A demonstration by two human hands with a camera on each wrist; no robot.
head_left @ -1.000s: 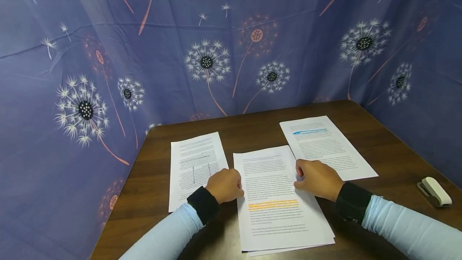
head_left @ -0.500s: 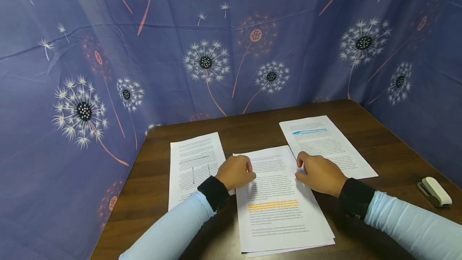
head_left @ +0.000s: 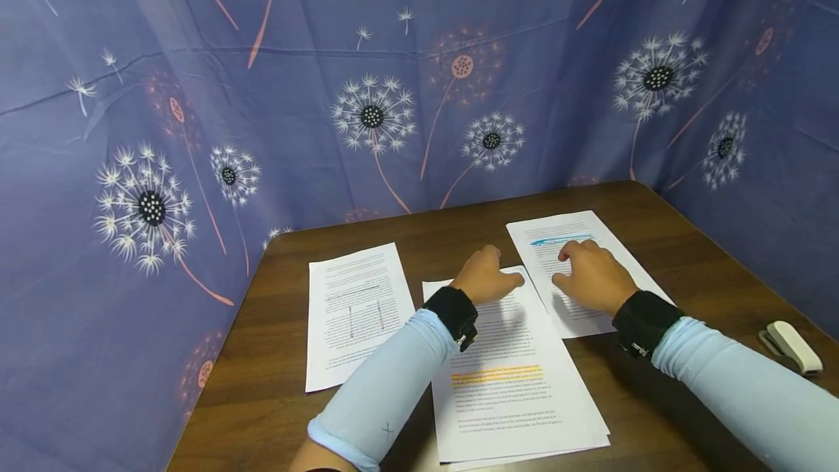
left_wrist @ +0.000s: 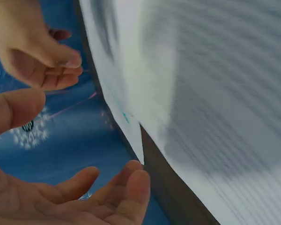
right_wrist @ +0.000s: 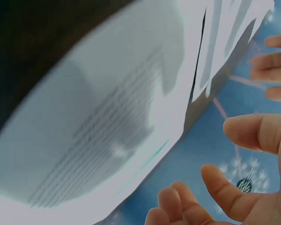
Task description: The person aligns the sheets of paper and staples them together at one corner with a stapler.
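My left hand (head_left: 486,277) hovers over the top of the middle stack of printed sheets (head_left: 498,414), which bears an orange highlighted passage. Nothing lies between its loosely bent fingers and thumb. Over the right-hand printed sheets (head_left: 619,261), marked with a blue stroke, is my right hand (head_left: 593,277), its thumb and fingers apart and holding nothing. In the left wrist view the left fingers (left_wrist: 138,187) are spread from the thumb, above the paper. The right wrist view likewise shows a gap between the right thumb and fingers (right_wrist: 220,185).
A third set of printed sheets (head_left: 354,312) with dark pen lines lies at the left. A white and grey stapler (head_left: 791,348) sits near the right edge of the brown wooden table (head_left: 262,384). Behind hangs a blue dandelion-patterned curtain (head_left: 295,93).
My left hand has moved from the middle stack's left edge to over its top. The right hand has shifted from that stack's right edge up over the right-hand sheets. The papers stay put.
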